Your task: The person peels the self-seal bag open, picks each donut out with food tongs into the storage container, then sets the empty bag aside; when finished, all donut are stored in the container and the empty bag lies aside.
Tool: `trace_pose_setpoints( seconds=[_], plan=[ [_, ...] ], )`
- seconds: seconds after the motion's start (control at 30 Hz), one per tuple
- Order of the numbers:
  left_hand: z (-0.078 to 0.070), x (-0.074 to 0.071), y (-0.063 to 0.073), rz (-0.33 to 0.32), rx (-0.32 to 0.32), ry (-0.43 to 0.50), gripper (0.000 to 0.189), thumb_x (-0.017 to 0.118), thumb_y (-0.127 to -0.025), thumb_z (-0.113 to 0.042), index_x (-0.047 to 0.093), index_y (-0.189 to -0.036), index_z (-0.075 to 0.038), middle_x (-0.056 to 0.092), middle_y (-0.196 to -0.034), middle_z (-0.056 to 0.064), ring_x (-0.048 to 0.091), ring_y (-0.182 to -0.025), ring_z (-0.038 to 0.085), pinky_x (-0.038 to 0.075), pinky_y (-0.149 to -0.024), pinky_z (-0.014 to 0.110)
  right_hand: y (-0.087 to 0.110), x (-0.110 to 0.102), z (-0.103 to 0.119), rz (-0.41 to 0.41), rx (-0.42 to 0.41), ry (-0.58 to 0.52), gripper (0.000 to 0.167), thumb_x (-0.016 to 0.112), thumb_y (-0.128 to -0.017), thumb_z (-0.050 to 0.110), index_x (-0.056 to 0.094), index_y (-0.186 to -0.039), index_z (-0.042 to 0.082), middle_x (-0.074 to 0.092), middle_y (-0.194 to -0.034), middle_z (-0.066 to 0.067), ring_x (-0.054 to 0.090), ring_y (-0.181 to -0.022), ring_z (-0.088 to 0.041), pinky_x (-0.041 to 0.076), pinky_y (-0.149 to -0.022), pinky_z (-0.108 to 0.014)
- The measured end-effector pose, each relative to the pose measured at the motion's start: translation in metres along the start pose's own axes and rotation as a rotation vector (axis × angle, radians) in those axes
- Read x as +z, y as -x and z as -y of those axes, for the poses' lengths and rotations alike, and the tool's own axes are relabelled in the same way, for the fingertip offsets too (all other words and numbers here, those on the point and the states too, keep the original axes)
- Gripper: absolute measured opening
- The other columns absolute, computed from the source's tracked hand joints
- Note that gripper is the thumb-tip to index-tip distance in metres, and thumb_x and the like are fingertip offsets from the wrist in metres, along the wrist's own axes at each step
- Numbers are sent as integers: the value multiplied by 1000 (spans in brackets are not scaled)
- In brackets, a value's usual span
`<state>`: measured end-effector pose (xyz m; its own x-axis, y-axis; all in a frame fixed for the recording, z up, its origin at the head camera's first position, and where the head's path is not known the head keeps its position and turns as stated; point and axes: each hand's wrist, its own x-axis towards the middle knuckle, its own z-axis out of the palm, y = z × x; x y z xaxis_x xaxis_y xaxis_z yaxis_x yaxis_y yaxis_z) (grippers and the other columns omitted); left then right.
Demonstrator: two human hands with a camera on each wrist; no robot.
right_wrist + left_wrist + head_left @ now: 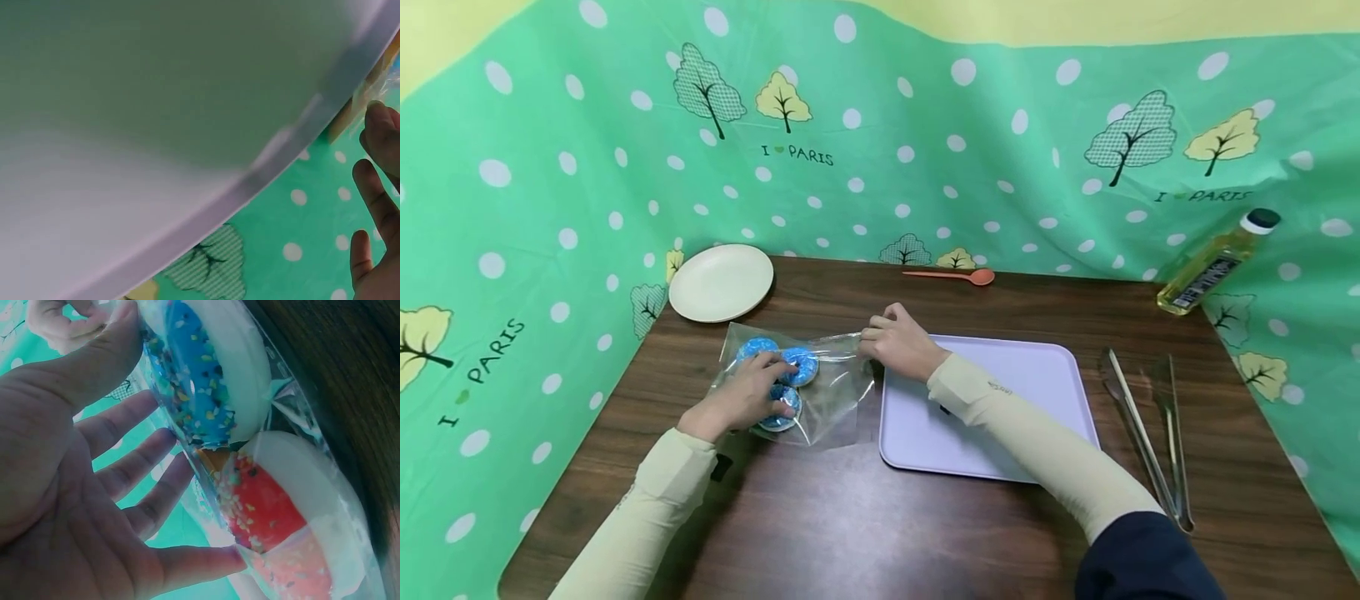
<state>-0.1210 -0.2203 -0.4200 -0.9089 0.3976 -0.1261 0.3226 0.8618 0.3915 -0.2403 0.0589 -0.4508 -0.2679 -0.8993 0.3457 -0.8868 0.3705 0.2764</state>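
A clear plastic bag (838, 400) lies on the table, holding several ring doughnuts with sprinkles. From the head view the doughnuts (800, 367) look blue; the left wrist view shows a blue doughnut (197, 375) and a red doughnut (269, 503) with pale sides. My left hand (741, 396) rests over the doughnuts, its fingers spread and fairly straight, fingertips against the bag. To its right, my right hand (898, 342) pinches the bag's right end between thumb and forefinger. That hand's other fingers (375, 194) stand apart from the film in the right wrist view.
A lilac tray (1067, 375) lies under my right forearm. At the back left sits a cream plate (722, 283). An orange spoon (977, 277) lies along the back edge, metal tongs (1138, 425) at the right. An oil bottle (1213, 262) stands at the back right, by the polka-dot cloth (955, 183).
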Motion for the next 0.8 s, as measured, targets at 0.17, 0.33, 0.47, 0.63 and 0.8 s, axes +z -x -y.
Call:
trace_pose_setpoints(
  seconds=[0.17, 0.33, 0.47, 0.63, 0.8],
  plan=[
    [2, -1, 1, 4, -6, 0, 63, 80, -88, -26, 56, -139, 1, 46, -140, 25, 41, -129, 48, 37, -105, 59, 8, -3, -6, 17, 21, -23, 7, 71, -90, 19, 71, -86, 25, 68, -93, 13, 54, -85, -15, 38, -85, -45],
    [1, 0, -1, -18, 32, -20, 63, 81, -87, -27, 57, -138, 2, 49, -137, 26, 44, -126, 48, 38, -104, 59, 2, 0, -8, 41, 7, -12, 14, 70, -92, 13, 74, -95, 26, 69, -97, 10, 55, -88, -17, 38, -85, -44],
    [0, 2, -2, -21, 45, -30, 63, 80, -87, -28, 58, -137, 2, 50, -134, 25, 47, -122, 47, 40, -103, 58, -8, 5, -8, 66, -12, 20, 16, 70, -94, 13, 76, -94, 28, 68, -96, 11, 52, -83, -16, 37, -83, -43],
    [-1, 1, 0, -8, 19, -19, 63, 80, -87, -28, 57, -138, 2, 50, -134, 24, 46, -122, 46, 40, -102, 57, -16, 9, -10, 87, -28, 51, 16, 66, -96, 17, 77, -91, 27, 69, -93, 12, 50, -80, -16, 37, -84, -43],
    [0, 0, 1, -24, 12, -1, 63, 80, -87, -27, 57, -137, 3, 49, -135, 25, 45, -123, 49, 40, -102, 58, -8, 5, -19, 95, 32, 51, 11, 71, -91, 17, 76, -89, 26, 68, -90, 11, 53, -82, -17, 38, -84, -45]
  ],
)
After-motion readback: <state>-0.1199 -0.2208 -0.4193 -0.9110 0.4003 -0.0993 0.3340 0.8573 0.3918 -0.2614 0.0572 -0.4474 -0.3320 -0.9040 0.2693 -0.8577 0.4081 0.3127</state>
